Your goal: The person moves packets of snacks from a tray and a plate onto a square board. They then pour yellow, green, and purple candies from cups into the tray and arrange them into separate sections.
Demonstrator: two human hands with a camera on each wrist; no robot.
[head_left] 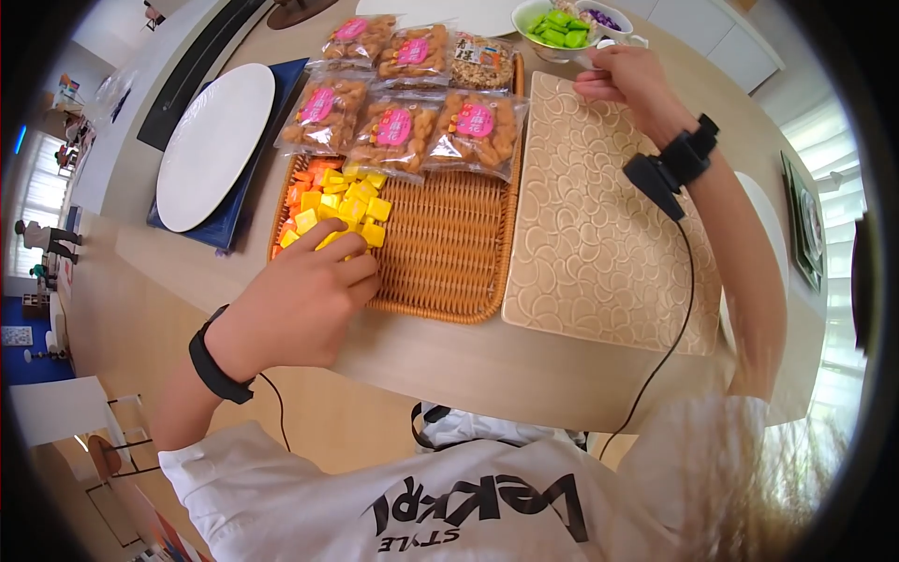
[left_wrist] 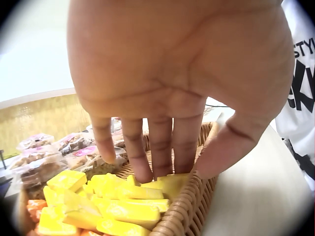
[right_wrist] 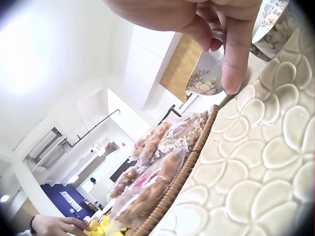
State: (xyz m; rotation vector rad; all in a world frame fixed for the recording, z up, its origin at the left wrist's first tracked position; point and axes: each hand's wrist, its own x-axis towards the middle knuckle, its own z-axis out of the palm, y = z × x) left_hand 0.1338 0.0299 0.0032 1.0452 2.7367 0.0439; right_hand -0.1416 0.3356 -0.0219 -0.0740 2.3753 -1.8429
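My left hand (head_left: pixel 304 295) reaches over the wicker basket (head_left: pixel 440 309), its fingers down among small yellow-wrapped sweets (head_left: pixel 351 201). In the left wrist view its fingers (left_wrist: pixel 160 142) hang nearly straight, with the tips at the sweets and the thumb by the basket rim. Orange pieces (head_left: pixel 298 194) lie beside the yellow ones. Across the table, my right hand (head_left: pixel 632 80) pinches the near edge of a bowl (head_left: pixel 552 56) of green pieces. In the right wrist view the bowl's flowered side (right_wrist: pixel 204 81) shows beside the index finger; part of the grip is hidden.
Clear bags of brown twisted snacks (head_left: pixel 389 126) fill the basket's far half. Right of it lies a cream embossed board (head_left: pixel 599 234). A white oval plate (head_left: pixel 215 150) rests on a dark blue tray (head_left: pixel 286 89) at left. Behind the right hand stands a bowl of purple pieces (head_left: pixel 609 19).
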